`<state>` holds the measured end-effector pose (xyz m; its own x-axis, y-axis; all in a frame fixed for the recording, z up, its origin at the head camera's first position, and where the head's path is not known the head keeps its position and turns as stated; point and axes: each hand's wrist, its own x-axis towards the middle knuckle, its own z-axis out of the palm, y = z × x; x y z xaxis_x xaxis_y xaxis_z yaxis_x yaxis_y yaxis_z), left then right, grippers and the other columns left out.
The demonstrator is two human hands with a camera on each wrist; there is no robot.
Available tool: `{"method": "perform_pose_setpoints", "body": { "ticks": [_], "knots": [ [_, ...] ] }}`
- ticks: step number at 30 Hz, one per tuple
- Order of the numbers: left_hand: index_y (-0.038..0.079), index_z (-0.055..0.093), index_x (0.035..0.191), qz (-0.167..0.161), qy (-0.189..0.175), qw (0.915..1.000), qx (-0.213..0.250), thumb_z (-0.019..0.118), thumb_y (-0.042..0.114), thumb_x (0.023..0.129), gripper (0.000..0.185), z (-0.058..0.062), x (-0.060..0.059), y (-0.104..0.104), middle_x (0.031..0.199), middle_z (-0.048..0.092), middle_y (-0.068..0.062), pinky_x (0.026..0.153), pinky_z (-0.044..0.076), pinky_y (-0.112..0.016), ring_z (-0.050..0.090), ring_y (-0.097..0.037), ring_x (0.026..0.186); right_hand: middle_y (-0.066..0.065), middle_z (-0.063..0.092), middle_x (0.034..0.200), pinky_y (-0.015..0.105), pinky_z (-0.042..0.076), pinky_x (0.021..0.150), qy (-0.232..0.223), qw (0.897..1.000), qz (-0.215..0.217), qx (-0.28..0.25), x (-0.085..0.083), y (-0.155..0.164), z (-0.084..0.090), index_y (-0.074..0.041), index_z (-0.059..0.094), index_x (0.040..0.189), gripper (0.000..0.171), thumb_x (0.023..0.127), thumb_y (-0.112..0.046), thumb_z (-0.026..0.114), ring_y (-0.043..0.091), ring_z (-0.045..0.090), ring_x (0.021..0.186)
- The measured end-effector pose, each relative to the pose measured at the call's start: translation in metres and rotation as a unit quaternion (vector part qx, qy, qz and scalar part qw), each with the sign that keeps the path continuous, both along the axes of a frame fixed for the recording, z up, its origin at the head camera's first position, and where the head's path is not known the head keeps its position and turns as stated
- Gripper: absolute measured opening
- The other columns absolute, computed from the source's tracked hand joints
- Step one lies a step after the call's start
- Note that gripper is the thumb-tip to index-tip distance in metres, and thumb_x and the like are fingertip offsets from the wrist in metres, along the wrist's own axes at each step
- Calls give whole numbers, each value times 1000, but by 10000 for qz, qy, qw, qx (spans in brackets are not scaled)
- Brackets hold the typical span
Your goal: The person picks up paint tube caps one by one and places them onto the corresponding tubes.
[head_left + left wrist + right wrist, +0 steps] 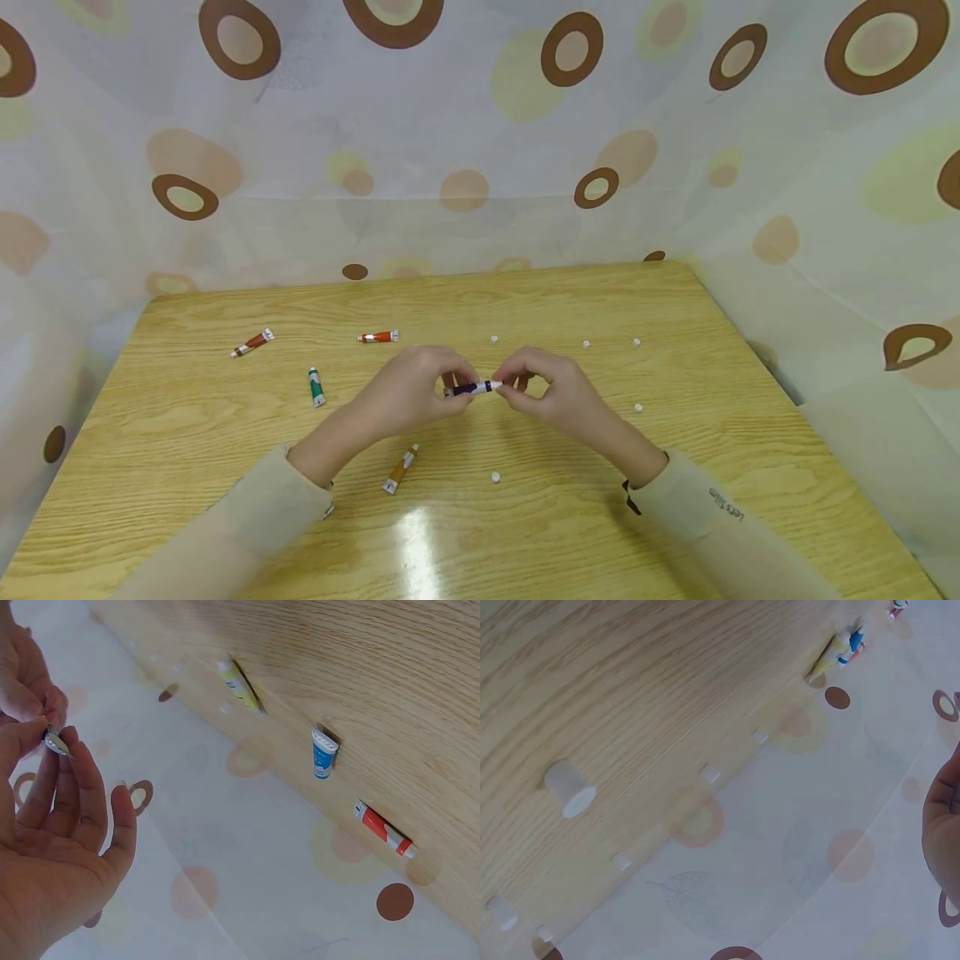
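Wooden tabletop [675, 500], curtain behind: my left hand [408, 392] pinches the dark paint tube [472, 387] mid-air, right hand [547, 392] fingertips pinching its white cap end; squeezing too hard could spurt paint, or the cap drops among the loose caps [496, 477].

Dark-purple tube [474, 387], wood-grain table [675, 500]

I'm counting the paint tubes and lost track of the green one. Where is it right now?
In the head view the green tube lies on the wooden table, left of the left hand, between the two red tubes and the orange tube.
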<state>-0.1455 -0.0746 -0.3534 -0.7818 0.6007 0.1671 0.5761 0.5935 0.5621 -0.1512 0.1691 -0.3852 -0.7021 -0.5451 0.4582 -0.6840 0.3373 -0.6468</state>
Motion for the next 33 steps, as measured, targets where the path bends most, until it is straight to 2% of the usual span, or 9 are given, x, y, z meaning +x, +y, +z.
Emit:
{"method": "perform_pose_setpoints", "body": {
  "ticks": [10, 20, 24, 33],
  "knots": [
    [13, 78, 98, -41, 174, 9998, -15, 78, 13, 91, 8, -1, 1, 0, 89, 73, 5, 67, 50, -17, 63, -4, 78, 5, 75, 93, 25, 58, 73, -17, 10000, -15, 81, 1, -1, -2, -9, 74, 97, 12, 91, 1, 75, 9, 64, 80],
    [13, 79, 97, -100, 351, 9993, 32, 78, 12, 89, 7, -1, 1, 0, 88, 74, 6, 68, 50, -17, 64, -5, 78, 3, 75, 93, 25, 57, 74, -299, 9994, -30, 144, 2, -1, -2, -9, 75, 98, 9, 93, -3, 74, 6, 63, 82],
    [13, 78, 96, -113, 329, 9993, 99, 78, 11, 89, 7, -2, 1, -1, 88, 74, 6, 67, 50, -17, 64, -4, 78, 3, 75, 94, 28, 58, 74, -186, 9997, 45, 159, 1, -1, -4, -9, 75, 101, 10, 92, -4, 75, 8, 64, 82],
    [13, 78, 98, -95, 226, 9997, 53, 77, 12, 90, 8, -1, 1, -3, 91, 75, 5, 69, 52, -17, 66, -5, 80, 4, 71, 107, 26, 57, 77, 321, 9991, 27, 290, -1, 5, -4, -9, 70, 115, 32, 85, -3, 82, 17, 66, 96]
  ]
}}
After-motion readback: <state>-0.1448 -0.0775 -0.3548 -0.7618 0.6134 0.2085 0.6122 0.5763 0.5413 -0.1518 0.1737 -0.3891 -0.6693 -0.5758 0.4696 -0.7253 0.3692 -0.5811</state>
